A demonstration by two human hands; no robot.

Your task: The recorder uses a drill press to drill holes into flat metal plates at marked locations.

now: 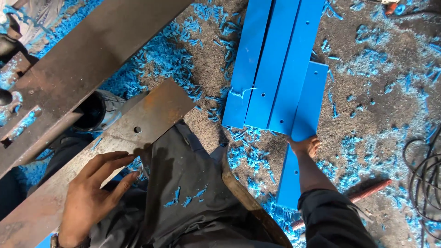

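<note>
Blue strip [307, 110], the rightmost and lowest of four flat painted strips, lies on the floor [390, 92] with its long axis running from upper right to lower left; its far end points toward the top of the view and its near end passes under my right forearm. I see my right hand [305, 146] laid on it about midway, fingers curled over its left edge where it meets the neighbouring strip; how tightly that grip closes I cannot tell, as the fingertips are hidden. Three more blue strips [271, 59] lie touching side by side just to the left, parallel to it, their near ends squared off level with each other. To the right of the held strip the floor is open apart from scattered blue shavings [367, 59]; a rusty threaded rod [367, 190] lies near its lower end and black cables [425, 177] coil at the right border. My left hand [92, 193] rests flat and open, fingers spread, on a rusted steel plate [138, 133] that slants from lower left to upper right, its square end with one drilled hole close to my knee [183, 183]. A larger steel beam [92, 59] runs parallel above it.
</note>
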